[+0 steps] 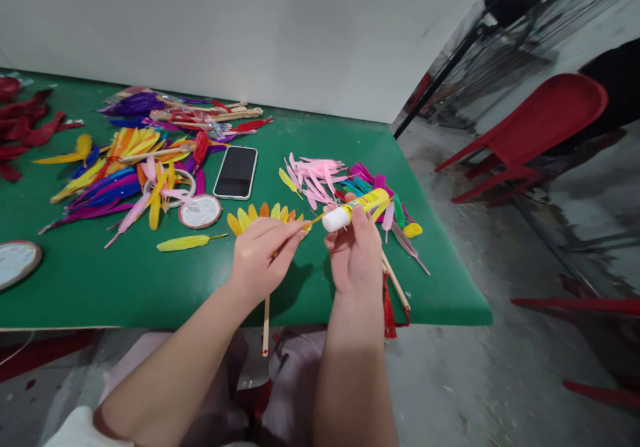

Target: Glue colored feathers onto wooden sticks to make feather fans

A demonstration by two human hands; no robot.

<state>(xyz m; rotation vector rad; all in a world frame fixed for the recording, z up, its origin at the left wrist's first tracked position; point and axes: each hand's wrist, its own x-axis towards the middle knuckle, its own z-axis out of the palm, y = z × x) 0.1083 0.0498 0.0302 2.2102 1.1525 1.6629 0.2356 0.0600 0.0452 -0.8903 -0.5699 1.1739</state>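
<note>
My left hand point(263, 250) pinches the thin end of a small orange-yellow feather point(314, 221), whose tip points at the glue stick. My right hand point(356, 247) is wrapped round a yellow glue stick point(367, 201) with a white end point(336, 219) facing left. Under and behind my left hand lies a fan of yellow and orange feathers point(243, 219), its wooden handle point(266, 327) reaching past the table's front edge. A single yellow feather point(184, 243) rests to the left. Pink feathers point(317, 173) lie beyond my hands.
A phone point(236, 172) and a round white disc point(200, 211) lie left of centre on the green table point(200, 293). Colourful feathers point(107, 190) are heaped at left. Right of my hands are wooden sticks point(397, 281) with a red tassel point(389, 310). A red chair point(545, 117) stands at right.
</note>
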